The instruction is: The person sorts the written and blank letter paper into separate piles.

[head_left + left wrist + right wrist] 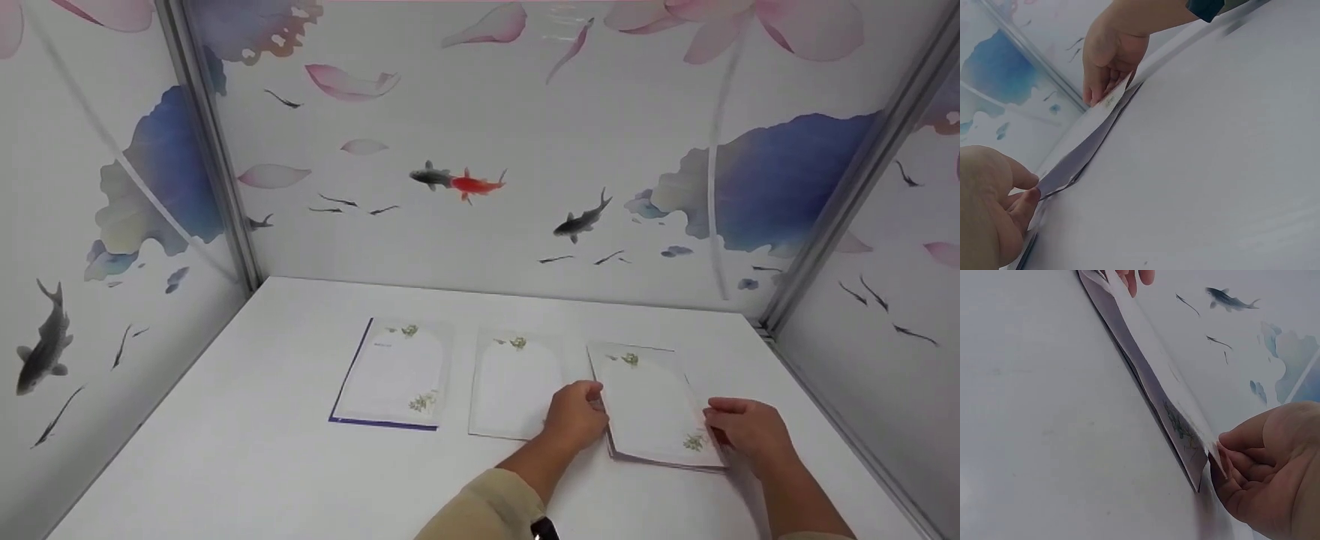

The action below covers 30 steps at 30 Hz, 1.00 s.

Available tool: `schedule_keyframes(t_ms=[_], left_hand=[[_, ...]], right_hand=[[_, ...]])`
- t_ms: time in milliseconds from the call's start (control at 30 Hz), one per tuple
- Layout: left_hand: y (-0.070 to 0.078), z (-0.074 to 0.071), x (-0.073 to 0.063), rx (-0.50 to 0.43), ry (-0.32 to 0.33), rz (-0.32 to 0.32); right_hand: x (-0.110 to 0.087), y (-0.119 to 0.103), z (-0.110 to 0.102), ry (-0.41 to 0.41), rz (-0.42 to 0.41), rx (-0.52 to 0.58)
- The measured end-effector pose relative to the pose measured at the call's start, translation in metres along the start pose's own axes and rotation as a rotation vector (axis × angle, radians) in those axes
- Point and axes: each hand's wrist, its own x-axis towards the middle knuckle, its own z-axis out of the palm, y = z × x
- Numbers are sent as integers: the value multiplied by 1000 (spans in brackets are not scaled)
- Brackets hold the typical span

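Note:
On the right of the white table, my hands hold a sheet of printed paper (649,405) with green leafy decorations, one hand at each side edge. My left hand (577,415) pinches the left edge between thumb and fingers. At the opposite edge, near the lower corner, my right hand (754,435) pinches the paper with its thumb above and fingers beneath. In the right wrist view this sheet is raised along its near edge above another printed sheet (1145,382), leaving a narrow gap. The left wrist view shows the same gap and the dark-edged layer below.
A similar printed sheet (514,382) lies in the middle, its lower right corner behind my left hand. Farther left is another printed sheet (397,375) with a blue border showing along its left and bottom edges. Panels (450,247) painted with fish and petals enclose the table (247,465).

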Motion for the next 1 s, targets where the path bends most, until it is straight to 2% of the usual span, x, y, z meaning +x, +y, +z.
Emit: schedule_keyframes(t_ms=[100,233,533,733,1000], left_hand=[[-2,0,0,8,-14,5],[-2,-2,-1,-24,-37,-28],[0,-13,-2,-212,-60,-64],[-5,-34,7,-227,-45,-61],[-22,-73,16,-230,-1,-64]], right_hand=[[0,2,-1,4,-15,2],[0,3,-4,7,-23,-2],[-2,-6,1,-17,-53,-5],[-13,-26,22,-57,-121,-2],[-18,-58,64,-108,-196,54]])
